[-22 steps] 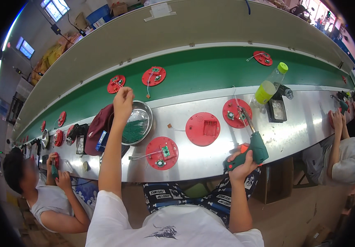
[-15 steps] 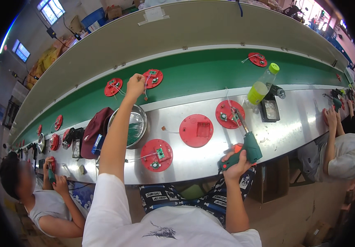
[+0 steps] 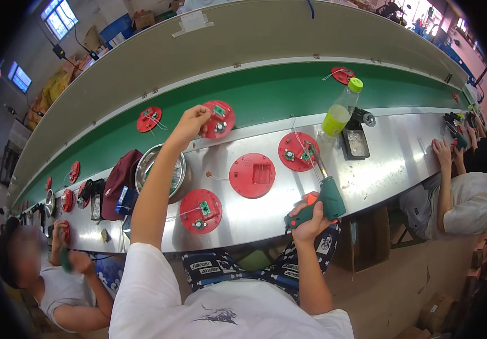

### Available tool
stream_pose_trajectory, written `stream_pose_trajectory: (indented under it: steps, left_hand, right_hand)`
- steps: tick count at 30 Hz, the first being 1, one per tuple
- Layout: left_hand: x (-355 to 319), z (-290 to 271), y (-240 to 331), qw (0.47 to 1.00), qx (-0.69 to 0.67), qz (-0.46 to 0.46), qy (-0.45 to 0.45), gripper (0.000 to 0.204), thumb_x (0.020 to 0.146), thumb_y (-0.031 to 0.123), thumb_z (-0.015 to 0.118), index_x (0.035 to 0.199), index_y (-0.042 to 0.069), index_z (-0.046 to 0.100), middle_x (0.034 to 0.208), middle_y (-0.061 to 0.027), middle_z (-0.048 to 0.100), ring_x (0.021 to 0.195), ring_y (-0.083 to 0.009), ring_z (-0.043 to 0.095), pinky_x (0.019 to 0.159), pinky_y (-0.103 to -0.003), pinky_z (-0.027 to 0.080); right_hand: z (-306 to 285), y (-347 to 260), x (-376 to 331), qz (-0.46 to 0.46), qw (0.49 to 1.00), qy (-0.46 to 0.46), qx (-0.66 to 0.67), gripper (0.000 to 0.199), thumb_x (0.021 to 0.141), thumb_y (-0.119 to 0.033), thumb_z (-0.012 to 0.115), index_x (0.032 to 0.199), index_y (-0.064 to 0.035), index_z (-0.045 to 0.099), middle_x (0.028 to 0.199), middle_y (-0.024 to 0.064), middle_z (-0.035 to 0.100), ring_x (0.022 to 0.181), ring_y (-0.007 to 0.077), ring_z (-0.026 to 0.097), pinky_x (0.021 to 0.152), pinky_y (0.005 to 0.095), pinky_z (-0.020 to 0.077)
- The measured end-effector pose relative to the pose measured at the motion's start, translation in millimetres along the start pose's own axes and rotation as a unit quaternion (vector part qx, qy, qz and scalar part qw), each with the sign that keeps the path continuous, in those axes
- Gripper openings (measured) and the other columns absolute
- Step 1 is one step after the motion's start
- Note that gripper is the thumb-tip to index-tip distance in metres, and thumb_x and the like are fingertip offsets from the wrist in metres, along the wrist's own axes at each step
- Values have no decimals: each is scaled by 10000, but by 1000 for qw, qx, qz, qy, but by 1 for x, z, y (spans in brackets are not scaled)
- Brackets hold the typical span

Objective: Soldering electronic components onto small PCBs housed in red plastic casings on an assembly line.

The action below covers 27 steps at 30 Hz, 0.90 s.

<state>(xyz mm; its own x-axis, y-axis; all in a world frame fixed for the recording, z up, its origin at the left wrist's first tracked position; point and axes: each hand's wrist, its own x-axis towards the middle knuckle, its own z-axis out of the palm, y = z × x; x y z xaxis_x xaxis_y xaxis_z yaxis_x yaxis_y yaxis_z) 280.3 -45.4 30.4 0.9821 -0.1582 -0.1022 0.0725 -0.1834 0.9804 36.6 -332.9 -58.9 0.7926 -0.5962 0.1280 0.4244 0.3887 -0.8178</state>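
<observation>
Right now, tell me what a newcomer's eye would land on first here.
Probably the bright red disc with its green circuit board, gripped at its left edge by the fingers of the left hand, over the green strip. Next would likely come the dark green tool with an orange trigger in the right hand, near the metal bench's front edge. Beyond it, toward the bench's far side, is a lime-capped bottle.

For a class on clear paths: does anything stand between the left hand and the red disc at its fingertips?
Nothing visible does: the left hand meets the red disc at its left edge. The metal bowl sits nearer the person, not between them.
</observation>
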Motion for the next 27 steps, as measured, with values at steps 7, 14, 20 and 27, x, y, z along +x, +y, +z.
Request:
stream_pose_trajectory:
  steps: [7, 14, 20, 27]
  left_hand:
    - [-72, 6, -24, 996, 80, 25, -45, 146, 1007, 126, 592, 1080, 2, 615, 864, -39, 657, 758, -112, 636, 656, -273, 508]
    - [-184, 7, -17, 962, 203, 164, 82, 125, 962, 69, 583, 1018, -29, 639, 796, -143, 674, 714, -216, 663, 679, -317, 510]
    - [-257, 20, -52, 945, 238, 150, 168, 82, 917, 28, 639, 973, -23, 670, 855, -156, 663, 716, -286, 656, 629, -348, 509]
    - [-264, 36, -95, 899, 263, 228, 265, 112, 822, -27, 687, 934, -19, 678, 847, -140, 663, 736, -318, 648, 644, -390, 521]
  right_hand:
    - [0, 2, 3, 3, 1000, -2, -9, 314, 1020, -259, 451, 1121, 28, 527, 937, 142, 577, 504, 195, 578, 463, 310, 488]
    - [-1, 4, 3, 22, 999, -42, -24, 338, 1031, -266, 454, 1153, 41, 527, 976, 164, 596, 506, 191, 570, 464, 314, 485]
    - [-2, -3, -4, 15, 982, -168, -88, 429, 1008, -291, 516, 1246, 66, 507, 1074, 208, 622, 528, 191, 590, 459, 290, 477]
    - [-2, -15, -43, 57, 873, -401, -272, 286, 838, -134, 712, 1046, 57, 670, 913, 134, 669, 663, 199, 639, 614, 299, 505]
